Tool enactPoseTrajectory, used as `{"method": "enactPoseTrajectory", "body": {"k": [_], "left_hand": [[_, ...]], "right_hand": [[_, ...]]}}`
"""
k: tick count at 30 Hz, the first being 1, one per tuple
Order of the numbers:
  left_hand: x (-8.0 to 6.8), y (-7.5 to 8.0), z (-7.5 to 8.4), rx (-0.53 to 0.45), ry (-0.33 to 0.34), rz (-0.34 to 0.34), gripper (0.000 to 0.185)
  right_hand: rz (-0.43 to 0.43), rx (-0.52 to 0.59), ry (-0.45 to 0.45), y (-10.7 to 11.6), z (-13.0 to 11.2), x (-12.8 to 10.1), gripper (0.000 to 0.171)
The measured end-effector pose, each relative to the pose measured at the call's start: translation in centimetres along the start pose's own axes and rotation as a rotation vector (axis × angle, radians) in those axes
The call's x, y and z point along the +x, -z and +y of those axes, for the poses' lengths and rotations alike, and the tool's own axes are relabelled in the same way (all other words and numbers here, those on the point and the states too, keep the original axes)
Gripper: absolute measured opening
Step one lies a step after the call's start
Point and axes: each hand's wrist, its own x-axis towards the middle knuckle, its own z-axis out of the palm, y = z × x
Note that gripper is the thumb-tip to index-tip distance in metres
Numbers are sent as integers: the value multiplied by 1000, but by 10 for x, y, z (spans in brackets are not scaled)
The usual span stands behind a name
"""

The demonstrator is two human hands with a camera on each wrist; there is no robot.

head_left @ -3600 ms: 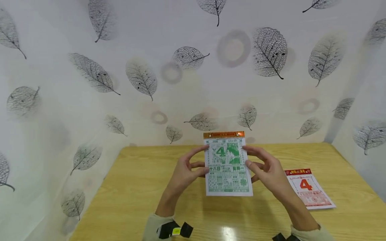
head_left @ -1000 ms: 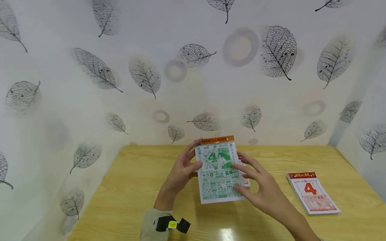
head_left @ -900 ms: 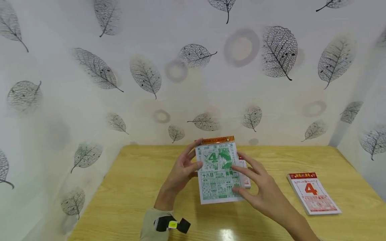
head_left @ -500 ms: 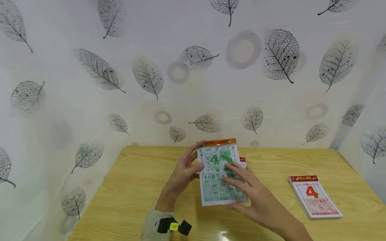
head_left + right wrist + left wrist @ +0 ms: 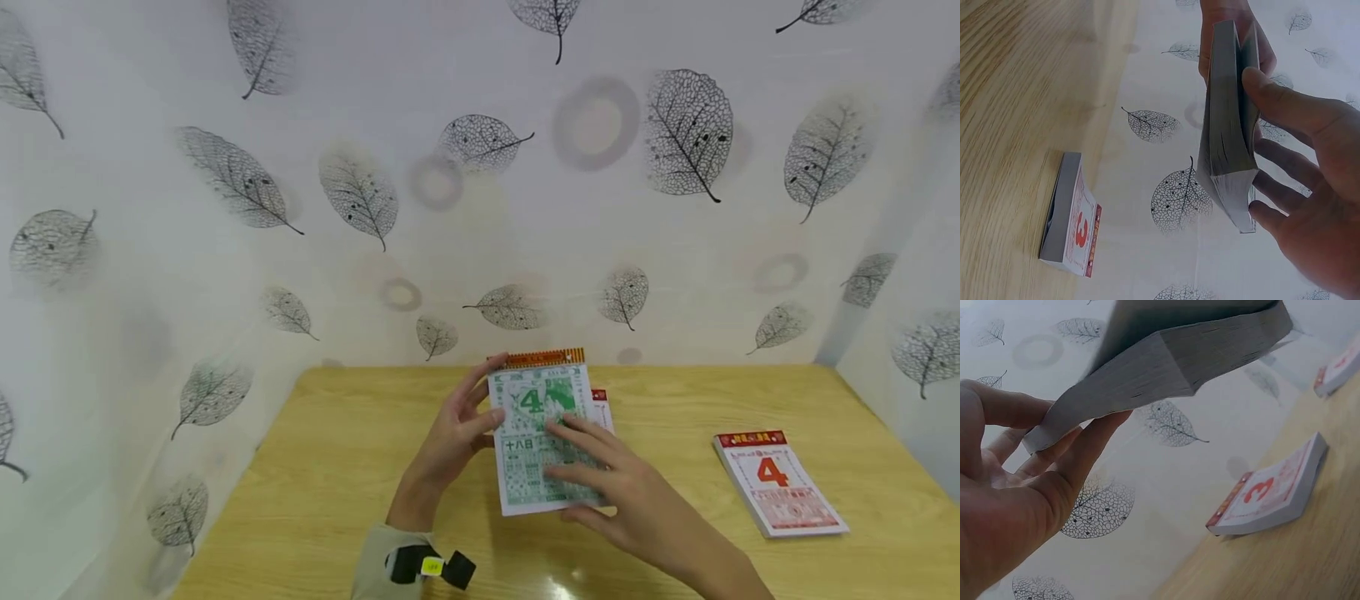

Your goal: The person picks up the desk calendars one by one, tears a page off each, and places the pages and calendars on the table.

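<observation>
One green calendar (image 5: 531, 450) was up over the counter (image 5: 337, 467). The left hand's grip (image 5: 452, 429) pinched its left side, while the right hand's grip (image 5: 628, 485) had its fingers apart, touching its front. A red-topped calendar (image 5: 602, 413) lay behind it, and a second red-topped calendar (image 5: 778, 483) to its right

Three views on my hands (image 5: 622, 483): head, left wrist, right wrist.
My head camera looks forward and down from the table's (image 5: 322, 475) near side, far enough back to reach the leaf-patterned wall (image 5: 487, 225) beyond the far edge. My left-wrist camera sits close and tilted, facing the held calendar's (image 5: 525, 458) page edges. My right-wrist camera, also close, is rolled sideways, the table at its left. All three share that calendar; both wrist views share the red-3 calendar (image 5: 1269, 490).
</observation>
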Motion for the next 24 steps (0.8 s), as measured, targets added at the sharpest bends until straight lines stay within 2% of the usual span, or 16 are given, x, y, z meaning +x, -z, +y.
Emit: {"method": "enactPoseTrajectory", "body": {"k": [6, 10, 18, 24], "left_hand": [[1, 2, -1, -11, -7, -4, 69], [2, 1, -4, -23, -1, -16, 70], [2, -4, -4, -53, 22, 9, 64], [3, -10, -4, -36, 23, 20, 66]], "right_hand": [[32, 58, 52, 1, 1, 2, 24], [56, 106, 85, 1, 2, 3, 17], [101, 199, 109, 1, 1, 5, 30], [110, 262, 61, 3, -3, 5, 33]]}}
